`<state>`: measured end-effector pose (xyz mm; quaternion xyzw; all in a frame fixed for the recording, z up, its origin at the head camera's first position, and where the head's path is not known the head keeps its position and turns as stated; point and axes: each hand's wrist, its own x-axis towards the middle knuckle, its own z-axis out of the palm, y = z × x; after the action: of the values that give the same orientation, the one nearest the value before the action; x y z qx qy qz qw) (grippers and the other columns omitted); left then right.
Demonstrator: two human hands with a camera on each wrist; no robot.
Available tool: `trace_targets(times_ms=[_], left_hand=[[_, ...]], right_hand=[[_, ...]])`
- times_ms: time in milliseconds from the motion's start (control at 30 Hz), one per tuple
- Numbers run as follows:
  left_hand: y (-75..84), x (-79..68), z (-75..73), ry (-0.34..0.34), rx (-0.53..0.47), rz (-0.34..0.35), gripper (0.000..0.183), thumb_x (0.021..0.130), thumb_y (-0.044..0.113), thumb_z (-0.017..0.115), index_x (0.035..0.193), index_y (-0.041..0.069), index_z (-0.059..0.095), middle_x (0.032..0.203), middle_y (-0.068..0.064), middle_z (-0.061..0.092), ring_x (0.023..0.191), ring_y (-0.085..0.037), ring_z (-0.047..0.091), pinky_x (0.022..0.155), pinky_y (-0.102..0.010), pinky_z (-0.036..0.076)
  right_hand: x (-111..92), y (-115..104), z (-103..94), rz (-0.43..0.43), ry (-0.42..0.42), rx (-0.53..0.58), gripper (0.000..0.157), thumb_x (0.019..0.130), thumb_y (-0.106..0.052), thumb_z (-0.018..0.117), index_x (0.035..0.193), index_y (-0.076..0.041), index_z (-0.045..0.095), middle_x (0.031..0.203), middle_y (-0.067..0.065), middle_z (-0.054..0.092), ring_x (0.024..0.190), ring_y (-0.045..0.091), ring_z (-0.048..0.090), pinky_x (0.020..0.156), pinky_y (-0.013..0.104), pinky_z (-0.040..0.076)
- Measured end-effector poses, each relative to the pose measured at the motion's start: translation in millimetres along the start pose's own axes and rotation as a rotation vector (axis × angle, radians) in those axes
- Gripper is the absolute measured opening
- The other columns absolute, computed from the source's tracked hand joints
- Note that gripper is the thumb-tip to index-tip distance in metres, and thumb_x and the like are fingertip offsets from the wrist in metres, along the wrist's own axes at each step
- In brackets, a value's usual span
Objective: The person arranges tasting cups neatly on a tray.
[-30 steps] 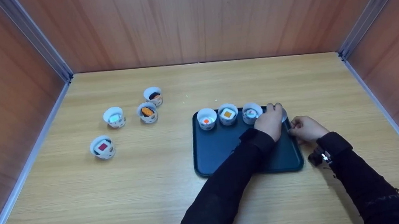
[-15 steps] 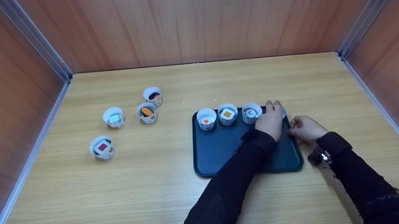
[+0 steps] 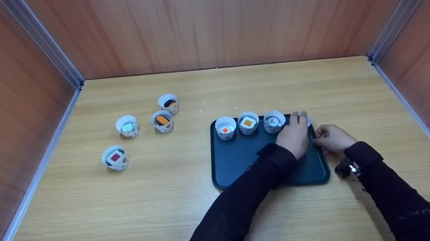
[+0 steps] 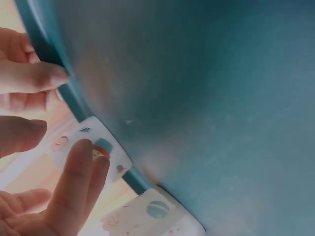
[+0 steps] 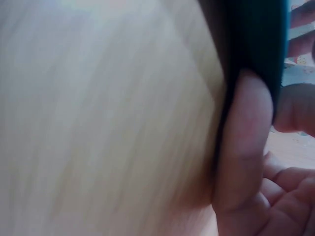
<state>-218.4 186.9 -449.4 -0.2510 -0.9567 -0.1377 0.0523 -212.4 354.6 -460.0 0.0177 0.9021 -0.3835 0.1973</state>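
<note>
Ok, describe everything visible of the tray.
The tray is dark teal, rectangular, with rounded corners and a raised rim; it looks like plastic. It lies on the table, three cups along its far edge, a fourth cup at the far right corner. The right hand pinches its right rim; the left arm hides part.

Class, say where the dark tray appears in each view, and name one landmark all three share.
Head: the dark tray lies right of centre, partly covered by an arm.
Left wrist: it fills most of the picture, centre to right edge.
Right wrist: only a part shows, a dark strip at upper right.
Shared landmark: the right hand, at the tray's edge.
</note>
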Motion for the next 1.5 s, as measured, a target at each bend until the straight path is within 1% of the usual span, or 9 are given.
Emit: trace_targets(times_ms=[100,267,567,700,900,1100,1200,1333,1500], left_hand=[[-4.1,-5.1,-7.7,-0.012,-0.054,0.025,0.058,0.098,0.026,0.058,0.150,0.014,0.036,0.146,-0.008,0.047,0.071,-0.012,0.066,0.057,-0.020,0.051],[-14.0,-16.7,-24.8,-0.051,-0.215,0.050,0.062,0.096,0.027,0.061,0.151,0.013,0.034,0.149,-0.008,0.045,0.091,-0.013,0.068,0.074,-0.021,0.054],[-45.5,-57.6,-52.9,-0.026,-0.462,0.103,0.063,0.097,0.030,0.060,0.152,0.015,0.033,0.149,-0.006,0.046,0.125,-0.013,0.056,0.100,-0.024,0.048],[-66.6,-74.4,-69.9,0.069,-0.491,0.122,0.062,0.096,0.029,0.062,0.150,0.011,0.036,0.149,-0.006,0.047,0.131,-0.014,0.052,0.106,-0.027,0.044],[-119.7,-95.7,-92.6,0.335,-0.419,0.135,0.064,0.092,0.026,0.068,0.144,0.002,0.041,0.141,-0.016,0.052,0.129,-0.026,0.052,0.109,-0.036,0.042],[-190.0,-114.7,-107.8,0.537,-0.311,0.003,0.075,0.081,0.027,0.079,0.142,0.000,0.043,0.140,-0.023,0.049,0.130,-0.037,0.045,0.111,-0.051,0.036],[-226.9,-127.2,-112.9,0.578,-0.240,-0.122,0.087,0.075,0.031,0.084,0.143,0.000,0.041,0.143,-0.025,0.043,0.135,-0.043,0.036,0.114,-0.060,0.025],[-272.6,-147.5,-123.8,0.464,-0.217,-0.397,0.101,0.073,0.040,0.084,0.151,0.005,0.030,0.154,-0.026,0.027,0.143,-0.049,0.019,0.113,-0.069,0.013],[-318.9,-170.1,-136.6,0.280,-0.307,-0.696,0.110,0.078,0.041,0.079,0.158,0.012,0.009,0.162,-0.025,0.001,0.146,-0.054,-0.002,0.108,-0.078,0.007]], right_hand=[[0.4,1.3,-0.8,-0.007,0.001,0.004,0.015,0.094,-0.009,0.054,0.098,0.005,0.050,0.078,0.002,0.052,0.061,0.009,0.055,0.056,0.024,0.053],[-0.4,1.9,-0.9,-0.008,0.007,0.013,0.016,0.094,-0.010,0.055,0.098,0.005,0.050,0.079,0.002,0.052,0.062,0.009,0.055,0.056,0.024,0.053],[-0.5,3.0,0.5,0.023,0.011,0.034,0.015,0.095,-0.010,0.056,0.097,0.001,0.047,0.080,0.001,0.049,0.060,0.008,0.054,0.055,0.023,0.052],[-0.8,4.1,1.1,0.036,0.006,0.035,0.015,0.095,-0.011,0.056,0.097,0.001,0.047,0.082,0.002,0.049,0.063,0.009,0.055,0.057,0.023,0.052],[-0.8,4.7,2.1,0.023,0.010,0.028,0.014,0.095,-0.011,0.056,0.097,0.001,0.048,0.083,0.002,0.050,0.064,0.010,0.056,0.058,0.024,0.053],[-2.2,1.5,0.5,-0.004,0.019,0.001,0.015,0.094,-0.011,0.057,0.096,0.002,0.049,0.080,0.001,0.050,0.061,0.009,0.055,0.056,0.024,0.052],[-2.1,0.5,0.6,-0.024,0.014,0.000,0.014,0.094,-0.010,0.057,0.095,0.002,0.049,0.077,0.000,0.049,0.057,0.008,0.055,0.055,0.024,0.052],[-1.7,0.3,1.3,-0.010,0.003,0.024,0.015,0.095,-0.010,0.056,0.096,0.001,0.047,0.078,0.000,0.049,0.057,0.008,0.054,0.055,0.024,0.052],[-1.3,0.0,2.5,0.003,0.001,0.028,0.015,0.095,-0.010,0.056,0.098,0.002,0.047,0.080,0.001,0.048,0.058,0.008,0.054,0.055,0.024,0.053]])
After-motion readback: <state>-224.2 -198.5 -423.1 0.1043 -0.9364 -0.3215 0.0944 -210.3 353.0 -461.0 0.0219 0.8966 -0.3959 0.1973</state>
